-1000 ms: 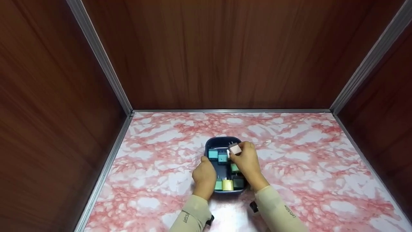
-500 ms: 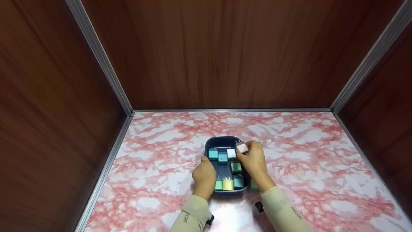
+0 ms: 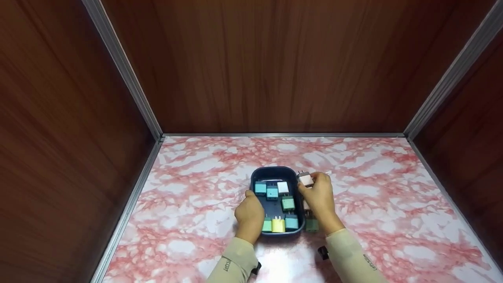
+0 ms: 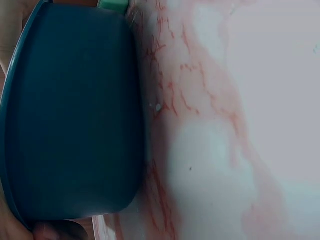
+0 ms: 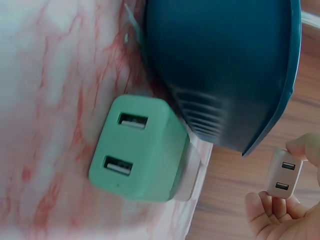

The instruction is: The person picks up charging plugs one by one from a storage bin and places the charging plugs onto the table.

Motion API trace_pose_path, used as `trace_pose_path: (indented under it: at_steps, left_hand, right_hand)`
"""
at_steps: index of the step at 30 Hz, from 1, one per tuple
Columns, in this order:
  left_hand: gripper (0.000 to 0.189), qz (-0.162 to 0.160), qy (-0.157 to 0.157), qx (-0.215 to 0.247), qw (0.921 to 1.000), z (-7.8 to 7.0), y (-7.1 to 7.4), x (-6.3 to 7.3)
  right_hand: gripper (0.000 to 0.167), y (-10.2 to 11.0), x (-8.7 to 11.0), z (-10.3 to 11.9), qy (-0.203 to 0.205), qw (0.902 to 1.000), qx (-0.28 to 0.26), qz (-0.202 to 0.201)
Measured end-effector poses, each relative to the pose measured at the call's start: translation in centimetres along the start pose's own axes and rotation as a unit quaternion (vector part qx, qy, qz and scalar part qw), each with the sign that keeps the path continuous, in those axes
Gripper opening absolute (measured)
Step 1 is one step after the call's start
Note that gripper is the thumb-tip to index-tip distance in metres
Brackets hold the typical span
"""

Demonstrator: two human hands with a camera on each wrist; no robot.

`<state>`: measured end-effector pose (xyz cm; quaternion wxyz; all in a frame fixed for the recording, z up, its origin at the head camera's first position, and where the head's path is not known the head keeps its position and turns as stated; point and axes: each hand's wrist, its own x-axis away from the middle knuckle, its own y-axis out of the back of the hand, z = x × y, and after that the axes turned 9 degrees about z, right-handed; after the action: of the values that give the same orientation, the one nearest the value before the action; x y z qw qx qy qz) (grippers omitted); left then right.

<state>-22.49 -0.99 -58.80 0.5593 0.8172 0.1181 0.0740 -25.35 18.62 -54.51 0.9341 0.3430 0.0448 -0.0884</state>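
Note:
My left hand [image 3: 249, 214] grips the left rim of a dark blue plastic bin [image 3: 271, 171]. My right hand [image 3: 320, 196] pinches a pale pink USB charger [image 3: 305, 180] between thumb and fingers, just right of the bin's rim. Its prongs point away from me in the head view; two USB ports face the right wrist camera. Inside the bin lie several chargers: blue ones, a white one [image 3: 282, 187], a green one [image 3: 288, 203] and a yellow one [image 3: 278, 225]. The left hand partly hides another green one.
Beside the bin's right wall, a green two-port charger [image 5: 135, 150] sits on the red-and-white marbled table [image 3: 188, 220]. A pale charger [image 5: 189, 172] stands behind it, partly hidden. Brown wood-grain panels [image 3: 275, 70] with grey metal edges enclose the back and sides.
My right hand has moved right with the pale pink charger, from above the bin to outside its right rim. The left hand and the bin have stayed in place.

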Motion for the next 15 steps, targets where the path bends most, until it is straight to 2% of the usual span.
trace_pose_path:
  at_steps: [7, 15]
  left_hand:
    - [0.011, 0.008, -0.004, -0.006, 0.9999, 0.1, -0.1, -0.2]
    - [0.014, 0.011, -0.001, -0.017, 0.9998, 0.1, -0.2, -0.2]
  right_hand:
    - [0.052, 1.1, 0.0, -0.7, -0.021, 0.9997, -0.010, -0.005]
    - [0.052, 2.1, -0.5, -2.0, -0.026, 0.9996, -0.002, -0.010]
